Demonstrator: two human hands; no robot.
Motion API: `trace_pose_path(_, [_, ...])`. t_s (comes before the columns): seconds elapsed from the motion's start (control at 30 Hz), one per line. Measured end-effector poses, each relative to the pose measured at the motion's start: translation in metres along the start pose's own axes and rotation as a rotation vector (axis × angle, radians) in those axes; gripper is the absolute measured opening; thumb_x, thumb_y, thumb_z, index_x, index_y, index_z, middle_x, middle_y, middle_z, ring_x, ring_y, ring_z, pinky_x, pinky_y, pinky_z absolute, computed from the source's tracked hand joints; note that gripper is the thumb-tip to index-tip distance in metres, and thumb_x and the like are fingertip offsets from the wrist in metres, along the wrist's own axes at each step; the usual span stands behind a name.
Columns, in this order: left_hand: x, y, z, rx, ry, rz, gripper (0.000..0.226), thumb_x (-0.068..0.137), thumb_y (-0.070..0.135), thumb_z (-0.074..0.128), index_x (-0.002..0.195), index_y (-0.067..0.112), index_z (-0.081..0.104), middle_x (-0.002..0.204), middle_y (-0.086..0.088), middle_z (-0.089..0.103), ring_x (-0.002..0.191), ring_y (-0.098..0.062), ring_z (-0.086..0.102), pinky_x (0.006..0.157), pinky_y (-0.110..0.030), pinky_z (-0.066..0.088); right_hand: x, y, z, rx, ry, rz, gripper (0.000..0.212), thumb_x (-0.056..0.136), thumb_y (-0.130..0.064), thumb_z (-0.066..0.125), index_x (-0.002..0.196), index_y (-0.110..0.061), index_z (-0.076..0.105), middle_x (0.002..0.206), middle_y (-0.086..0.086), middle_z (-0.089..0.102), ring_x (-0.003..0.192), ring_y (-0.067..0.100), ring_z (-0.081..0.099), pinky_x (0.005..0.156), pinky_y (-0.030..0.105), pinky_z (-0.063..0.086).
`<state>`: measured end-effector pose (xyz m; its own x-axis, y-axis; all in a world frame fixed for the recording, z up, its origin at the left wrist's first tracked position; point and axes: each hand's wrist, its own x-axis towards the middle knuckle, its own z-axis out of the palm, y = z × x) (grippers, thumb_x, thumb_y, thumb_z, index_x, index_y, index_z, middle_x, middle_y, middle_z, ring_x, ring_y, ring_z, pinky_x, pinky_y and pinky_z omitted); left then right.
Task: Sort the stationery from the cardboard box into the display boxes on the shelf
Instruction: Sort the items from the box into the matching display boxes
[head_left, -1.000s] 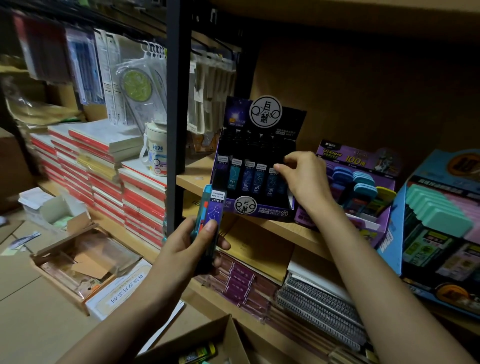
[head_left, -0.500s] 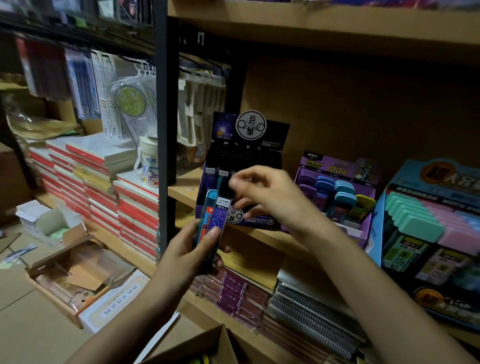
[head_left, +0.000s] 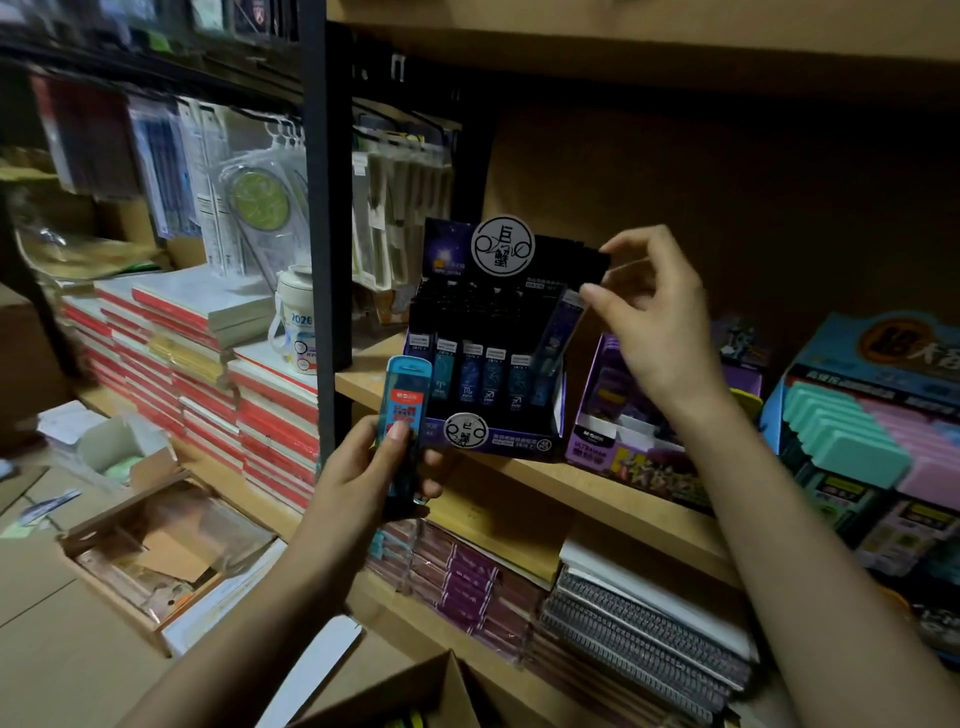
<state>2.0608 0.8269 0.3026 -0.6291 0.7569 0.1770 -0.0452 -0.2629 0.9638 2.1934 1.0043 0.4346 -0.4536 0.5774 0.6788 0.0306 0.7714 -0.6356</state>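
Now, head view: my right hand (head_left: 649, 322) pinches a dark lead case (head_left: 558, 338) over the right end of the dark display box (head_left: 488, 431), mid-slotting, while my left hand (head_left: 363, 473) grips a blue case (head_left: 408, 410) just in front of that box; next, I judge, seat it straight down.

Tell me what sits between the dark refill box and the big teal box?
A purple display box, partly hidden by the right hand, seen in the head view.
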Motion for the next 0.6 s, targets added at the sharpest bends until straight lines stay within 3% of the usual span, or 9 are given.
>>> trace_pose_path(0.1, [0.001, -0.001, -0.005, -0.002, 0.026, -0.012, 0.027, 0.091, 0.039, 0.046, 0.108, 0.022, 0.058, 0.091, -0.004, 0.071, 0.073, -0.013, 0.068, 0.064, -0.027, 0.058, -0.001, 0.016, 0.009, -0.183, -0.031, -0.047, 0.024, 0.086, -0.01, 0.064, 0.106, -0.018, 0.052, 0.089, -0.009, 0.057, 0.083, 0.002, 0.057, 0.068, 0.011, 0.048])
trace_pose_path(0.2, [0.001, -0.001, -0.008, 0.011, 0.042, -0.009, 0.028, 0.089, 0.039, 0.046, 0.107, 0.022, 0.059, 0.09, -0.004, 0.071, 0.071, -0.011, 0.067, 0.064, -0.028, 0.057, -0.006, 0.029, 0.019, -0.266, -0.105, -0.06, 0.024, 0.087, -0.01, 0.064, 0.108, -0.015, 0.053, 0.093, -0.003, 0.058, 0.086, 0.011, 0.057, 0.071, 0.021, 0.05])
trace_pose_path(0.3, [0.0, 0.0, -0.009, 0.005, 0.031, -0.008, 0.029, 0.088, 0.039, 0.046, 0.108, 0.022, 0.058, 0.089, -0.004, 0.071, 0.069, -0.009, 0.067, 0.062, -0.025, 0.058, -0.008, 0.035, 0.023, -0.281, -0.136, -0.052, 0.024, 0.086, -0.012, 0.065, 0.107, -0.015, 0.054, 0.093, -0.004, 0.058, 0.086, 0.012, 0.056, 0.07, 0.022, 0.049])
trace_pose_path(0.43, [0.0, 0.0, -0.006, 0.001, 0.018, -0.009, 0.03, 0.088, 0.039, 0.046, 0.109, 0.021, 0.058, 0.087, -0.002, 0.071, 0.068, -0.009, 0.067, 0.061, -0.024, 0.056, -0.005, 0.039, 0.021, -0.242, -0.185, -0.012, 0.017, 0.086, -0.012, 0.065, 0.101, -0.015, 0.057, 0.098, 0.004, 0.065, 0.092, 0.016, 0.061, 0.079, 0.034, 0.053])
trace_pose_path(0.6, [-0.001, -0.002, -0.004, -0.004, 0.014, -0.011, 0.03, 0.089, 0.039, 0.046, 0.109, 0.021, 0.059, 0.087, -0.003, 0.071, 0.07, -0.01, 0.067, 0.067, -0.029, 0.055, -0.006, 0.044, 0.021, -0.352, -0.095, -0.075, 0.015, 0.09, -0.013, 0.061, 0.104, -0.011, 0.066, 0.1, 0.002, 0.068, 0.091, 0.011, 0.059, 0.072, 0.013, 0.041])
